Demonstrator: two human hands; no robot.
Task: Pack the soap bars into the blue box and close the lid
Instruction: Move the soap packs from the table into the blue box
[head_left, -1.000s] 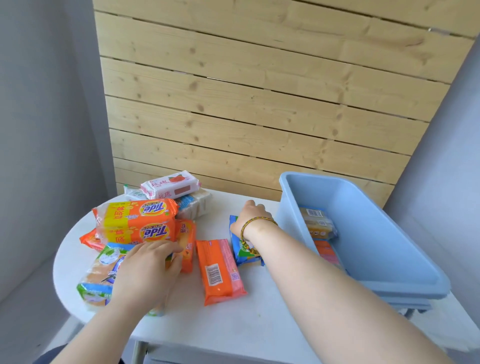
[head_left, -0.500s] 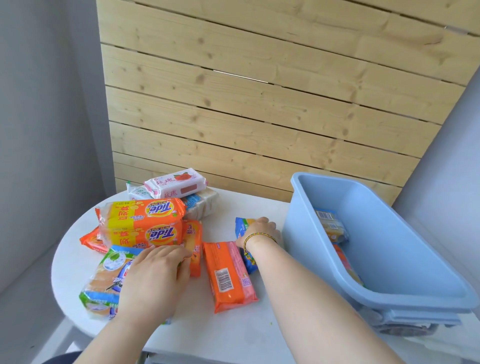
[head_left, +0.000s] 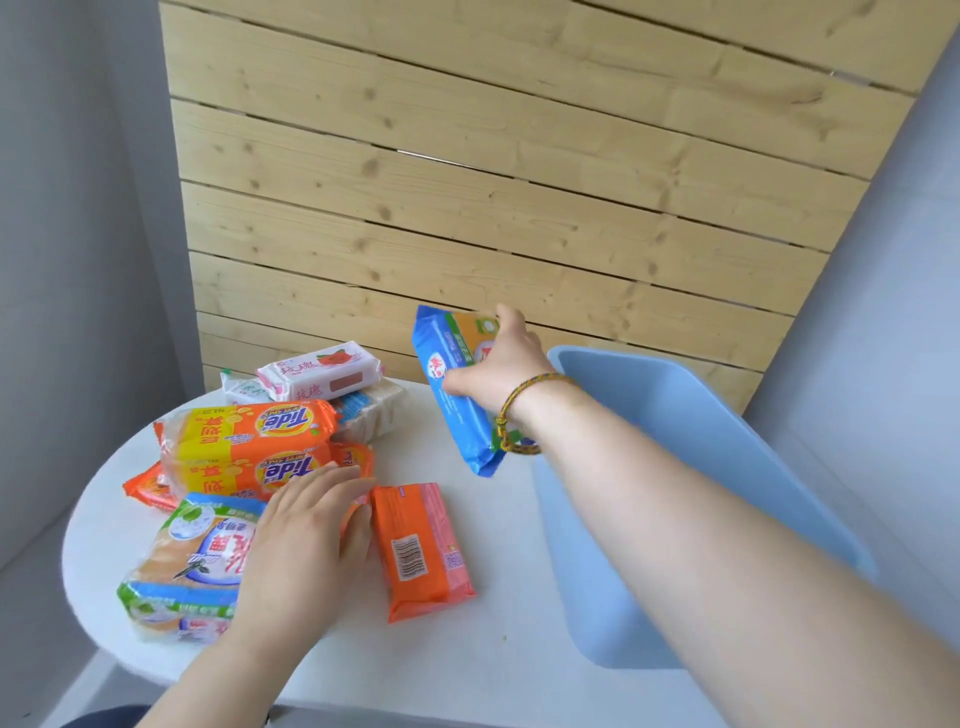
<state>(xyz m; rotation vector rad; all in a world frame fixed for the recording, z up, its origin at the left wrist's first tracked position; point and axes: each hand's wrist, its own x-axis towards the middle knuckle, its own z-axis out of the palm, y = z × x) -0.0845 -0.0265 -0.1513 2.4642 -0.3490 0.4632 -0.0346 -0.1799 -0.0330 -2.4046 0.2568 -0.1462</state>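
Above the table (head_left: 519, 649), the right hand (head_left: 498, 374) gripped a tilted blue soap pack (head_left: 452, 410) in curled fingers, just beside the near rim of the blue box (head_left: 576, 561). Its slick wrapper could slip, or its low corner could catch that rim. The left hand (head_left: 306, 540) lay flat and relaxed on the soap pile (head_left: 249, 447). Bare room showed between the pile and the box.

The head view looks forward and down, close over the table (head_left: 447, 662), facing the plank wall (head_left: 467, 182).

"Tide" is printed twice, upside down, on the orange pack (head_left: 249, 447), and "玫瑰" on the white bar (head_left: 319, 376).
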